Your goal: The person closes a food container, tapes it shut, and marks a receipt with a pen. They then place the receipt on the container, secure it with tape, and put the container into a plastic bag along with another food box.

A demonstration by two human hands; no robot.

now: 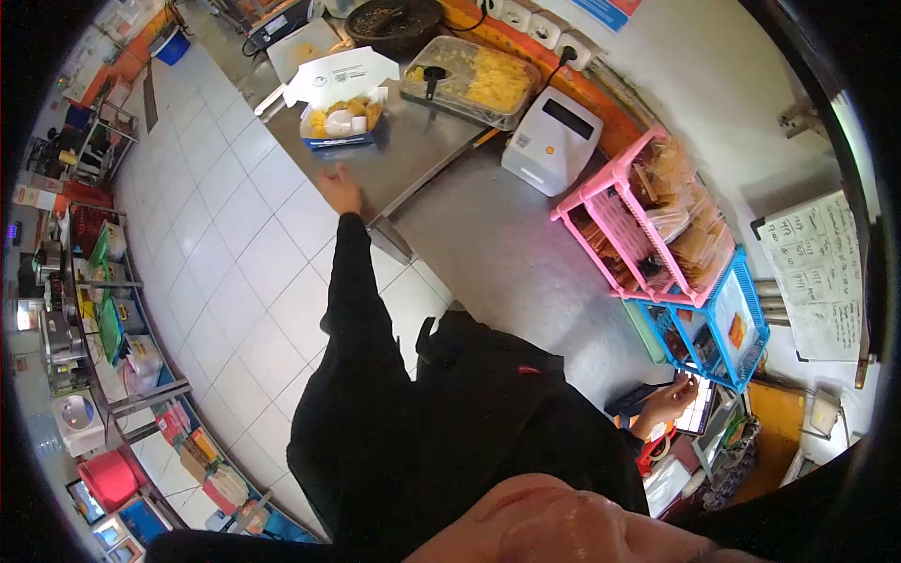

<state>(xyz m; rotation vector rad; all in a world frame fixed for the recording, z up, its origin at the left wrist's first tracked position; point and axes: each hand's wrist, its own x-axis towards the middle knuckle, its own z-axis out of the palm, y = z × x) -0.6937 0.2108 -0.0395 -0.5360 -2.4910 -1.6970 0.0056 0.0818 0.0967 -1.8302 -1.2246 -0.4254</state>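
My left hand (pixel 341 190) is at the edge of the steel counter, its fingers partly stretched out and holding nothing. Just beyond it stands a food box (pixel 338 141) with its white lid (pixel 343 77) up; yellow food and a small white cup (pixel 345 124) are inside. On the other side, my right hand (pixel 664 405) hovers over or touches a lit tablet screen (pixel 695 405); contact cannot be made out. Its fingers look apart, with nothing visible in them. The screen sits below the blue basket (pixel 741 324), low at the right.
A clear tray of shredded yellow food (pixel 497 80) bears a black scoop (pixel 433 79). Beside it are a white label printer (pixel 552 141), a pink basket (pixel 648 220) with packets, and a stone mortar (pixel 394 23). Shelves (pixel 150 399) line the far left, across the tiled floor (pixel 216 244).
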